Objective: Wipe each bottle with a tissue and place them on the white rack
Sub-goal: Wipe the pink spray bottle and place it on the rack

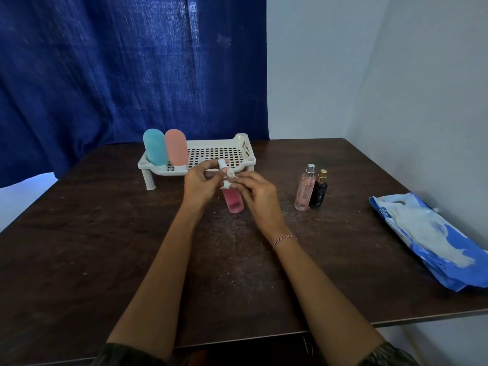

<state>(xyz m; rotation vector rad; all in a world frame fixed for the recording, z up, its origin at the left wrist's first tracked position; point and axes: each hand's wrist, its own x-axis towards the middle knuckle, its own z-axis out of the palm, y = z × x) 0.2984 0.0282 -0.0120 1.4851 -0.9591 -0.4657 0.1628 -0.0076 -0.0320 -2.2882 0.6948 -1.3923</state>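
Observation:
A pink spray bottle (233,202) with a white cap is upright in the middle of the table, between both hands. My left hand (199,184) grips its upper part. My right hand (257,194) presses a white tissue (229,178) against the bottle's neck. Behind them the white rack (245,146) stands on short legs, with a blue bottle (155,146) and a pink bottle (176,147) upside down at its left end. To the right on the table stand a pale pink perfume bottle (305,192) and a black perfume bottle (318,190) side by side.
A blue tissue packet (433,244) lies near the table's right edge. The dark wooden table (105,247) meets a blue curtain (118,75) behind and a white wall at the right.

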